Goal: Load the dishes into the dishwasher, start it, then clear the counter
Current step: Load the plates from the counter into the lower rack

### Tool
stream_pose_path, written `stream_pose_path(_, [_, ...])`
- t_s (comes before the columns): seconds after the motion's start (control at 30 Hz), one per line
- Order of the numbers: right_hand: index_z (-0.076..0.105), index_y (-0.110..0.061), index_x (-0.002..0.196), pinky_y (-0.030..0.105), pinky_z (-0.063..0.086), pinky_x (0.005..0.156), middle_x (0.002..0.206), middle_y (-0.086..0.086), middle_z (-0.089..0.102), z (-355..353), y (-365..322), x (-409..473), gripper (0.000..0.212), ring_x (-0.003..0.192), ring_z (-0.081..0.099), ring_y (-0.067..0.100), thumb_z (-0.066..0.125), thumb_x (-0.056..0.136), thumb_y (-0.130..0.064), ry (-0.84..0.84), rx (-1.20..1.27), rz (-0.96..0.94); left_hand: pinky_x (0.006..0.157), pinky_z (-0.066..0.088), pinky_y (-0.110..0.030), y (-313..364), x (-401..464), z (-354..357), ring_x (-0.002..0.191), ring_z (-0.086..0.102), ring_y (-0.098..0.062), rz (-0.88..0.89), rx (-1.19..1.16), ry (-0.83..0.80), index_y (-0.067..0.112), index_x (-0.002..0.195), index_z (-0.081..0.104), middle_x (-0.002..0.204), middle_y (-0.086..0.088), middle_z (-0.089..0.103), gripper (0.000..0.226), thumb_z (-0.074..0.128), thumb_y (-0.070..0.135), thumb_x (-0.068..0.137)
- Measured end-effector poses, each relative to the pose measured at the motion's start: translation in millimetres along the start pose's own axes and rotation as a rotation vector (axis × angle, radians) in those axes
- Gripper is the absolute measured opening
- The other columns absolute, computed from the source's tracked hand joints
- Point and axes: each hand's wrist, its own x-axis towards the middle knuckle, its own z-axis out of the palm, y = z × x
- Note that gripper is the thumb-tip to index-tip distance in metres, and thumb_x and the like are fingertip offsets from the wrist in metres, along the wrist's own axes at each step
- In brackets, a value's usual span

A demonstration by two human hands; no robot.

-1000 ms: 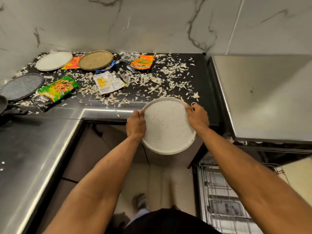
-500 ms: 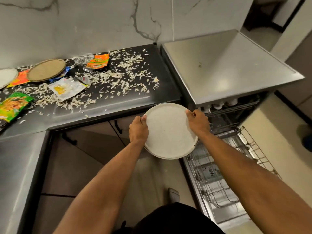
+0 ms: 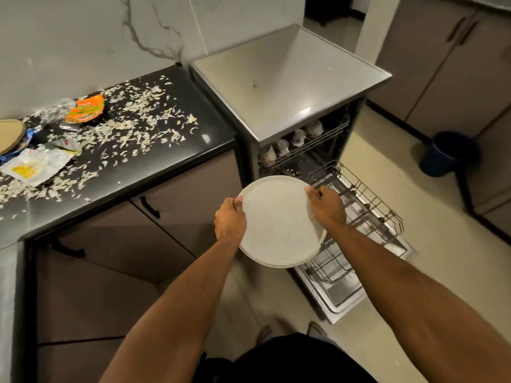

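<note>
The left hand (image 3: 230, 220) and right hand (image 3: 326, 207) each gripped an opposite edge of the white plate (image 3: 279, 221), held in the air over the near corner of the pulled-out lower rack (image 3: 367, 208) of the dishwasher (image 3: 287, 87). A tilted entry could have knocked the plate against the rack wires. Compared with half a second earlier, the plate had shifted right, from beside the rack to over its corner.

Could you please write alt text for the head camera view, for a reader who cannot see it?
Both hands, left and right, grip a round white speckled plate by its rim above the pulled-out lower wire rack of an open dishwasher. Left, a black counter is strewn with pale peelings and wrappers.
</note>
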Motion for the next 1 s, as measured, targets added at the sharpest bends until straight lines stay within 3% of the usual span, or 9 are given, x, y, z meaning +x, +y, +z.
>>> stream_pose_path(0.47, [0.059, -0.017, 0.095, 0.032, 0.038, 0.069, 0.091, 0.005, 0.064, -130, 177, -31, 0.045, 0.086, 0.059, 0.027, 0.040, 0.096, -0.058, 0.128, 0.101, 0.210, 0.080, 0.048, -0.041, 87, -120, 143, 0.094, 0.057, -0.030, 0.128, 0.085, -0.164, 0.012, 0.097, 0.055, 0.100, -0.008, 0.061, 0.040, 0.034, 0.045, 0.102])
stream_pose_path(0.57, [0.058, -0.018, 0.098, 0.034, 0.043, 0.076, 0.098, 0.006, 0.064, -171, 214, -37, 0.041, 0.094, 0.060, 0.029, 0.042, 0.097, -0.056, 0.161, 0.111, 0.255, 0.073, 0.041, -0.036, 115, -150, 180, 0.091, 0.055, -0.027, 0.183, 0.078, -0.189, 0.008, 0.099, 0.055, 0.099, -0.009, 0.061, 0.040, 0.035, 0.042, 0.103])
stream_pose_path(0.7, [0.043, -0.023, 0.072, 0.038, 0.046, 0.078, 0.089, 0.003, 0.060, -224, 267, -43, 0.040, 0.091, 0.060, 0.033, 0.044, 0.095, -0.056, 0.219, 0.142, 0.313, 0.071, 0.035, -0.031, 152, -187, 231, 0.088, 0.051, -0.024, 0.266, 0.080, -0.229, 0.003, 0.105, 0.057, 0.099, -0.010, 0.059, 0.040, 0.036, 0.037, 0.104])
stream_pose_path(0.9, [0.049, -0.017, 0.080, 0.035, 0.044, 0.072, 0.091, 0.007, 0.063, -291, 336, -43, 0.041, 0.086, 0.059, 0.032, 0.043, 0.095, -0.056, 0.313, 0.168, 0.428, 0.067, 0.036, -0.031, 210, -225, 305, 0.084, 0.051, -0.020, 0.384, 0.054, -0.333, 0.006, 0.097, 0.056, 0.090, -0.005, 0.055, 0.036, 0.037, 0.036, 0.104])
stream_pose_path(1.0, [0.052, -0.014, 0.085, 0.036, 0.045, 0.073, 0.089, 0.006, 0.062, -319, 366, -35, 0.041, 0.084, 0.058, 0.031, 0.043, 0.096, -0.053, 0.367, 0.173, 0.475, 0.071, 0.035, -0.029, 239, -233, 344, 0.086, 0.049, -0.020, 0.431, 0.068, -0.375, 0.005, 0.103, 0.057, 0.090, -0.002, 0.051, 0.037, 0.037, 0.035, 0.104])
